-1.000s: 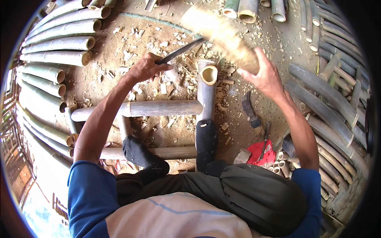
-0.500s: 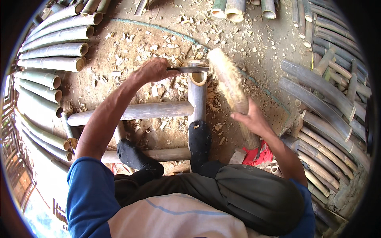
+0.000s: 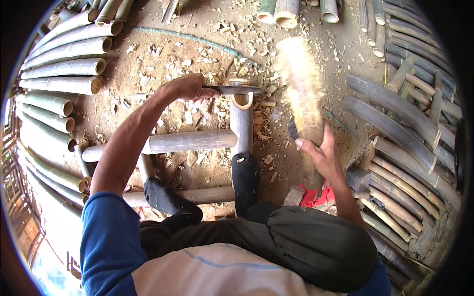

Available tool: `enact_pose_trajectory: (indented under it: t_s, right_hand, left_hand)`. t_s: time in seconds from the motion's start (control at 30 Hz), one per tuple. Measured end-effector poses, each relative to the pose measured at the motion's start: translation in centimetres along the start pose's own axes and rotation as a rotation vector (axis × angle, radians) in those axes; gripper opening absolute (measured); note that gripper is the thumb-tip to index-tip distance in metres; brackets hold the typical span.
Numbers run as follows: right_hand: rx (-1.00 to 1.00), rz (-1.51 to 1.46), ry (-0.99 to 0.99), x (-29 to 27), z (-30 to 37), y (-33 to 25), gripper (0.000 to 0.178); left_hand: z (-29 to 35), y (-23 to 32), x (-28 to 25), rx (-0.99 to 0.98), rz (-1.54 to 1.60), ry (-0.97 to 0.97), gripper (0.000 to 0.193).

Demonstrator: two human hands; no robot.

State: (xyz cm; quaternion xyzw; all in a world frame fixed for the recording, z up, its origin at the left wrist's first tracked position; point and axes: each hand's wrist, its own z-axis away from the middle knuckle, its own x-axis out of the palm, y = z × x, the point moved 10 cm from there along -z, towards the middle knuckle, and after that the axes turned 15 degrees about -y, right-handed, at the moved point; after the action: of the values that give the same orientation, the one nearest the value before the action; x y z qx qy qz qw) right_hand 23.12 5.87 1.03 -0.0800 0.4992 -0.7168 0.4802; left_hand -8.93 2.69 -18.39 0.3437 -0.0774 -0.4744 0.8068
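Observation:
My left hand [image 3: 190, 88] is closed round one end of a dark knife blade [image 3: 232, 90], whose handle is hidden. The blade lies level across the open top of an upright bamboo post [image 3: 242, 121]. Thumb and palm of my right hand [image 3: 323, 154] grip a thick, pale club [image 3: 301, 84] with a shaggy, frayed surface. It stands up and away to the right of the post, apart from the blade, its upper end blurred. A dark flat piece [image 3: 293, 129] shows beside the club near my right thumb; I cannot tell whether I hold it.
My dark-socked feet [image 3: 245, 177] rest by the post and its bamboo crossbar [image 3: 192, 142]. Cut bamboo poles [image 3: 69, 66] line the left; split lengths [image 3: 395, 106] pile at the right. Shavings litter the floor, and a red cloth [image 3: 316, 195] lies near my right forearm.
The club has moved up and to the right, away from the blade's tip, with my right hand. My left hand and the knife have stayed nearly in place.

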Motion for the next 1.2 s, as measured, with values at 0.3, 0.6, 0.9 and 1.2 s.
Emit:
enact_pose_trajectory:
  t_s: [0.3,0.6,0.9,1.2]
  right_hand:
    - [0.126,-0.17,-0.12,0.6,0.2,5.7,0.073]
    - [-0.076,0.278,0.02,-2.4,-0.5,1.5,0.068]
    - [-0.127,1.213,-0.382,-5.3,-4.3,2.8,0.064]
    - [-0.225,1.438,-0.356,-5.3,-4.3,0.8,0.06]
  left_hand:
    - [3.3,4.1,-1.0,-0.123,-0.499,0.306,0.052]
    - [6.1,2.8,4.6,0.042,-0.45,0.642,0.017]
    - [2.6,0.8,5.0,-0.025,-0.388,0.506,0.022]
    - [2.7,1.3,5.1,0.008,-0.22,0.454,0.013]
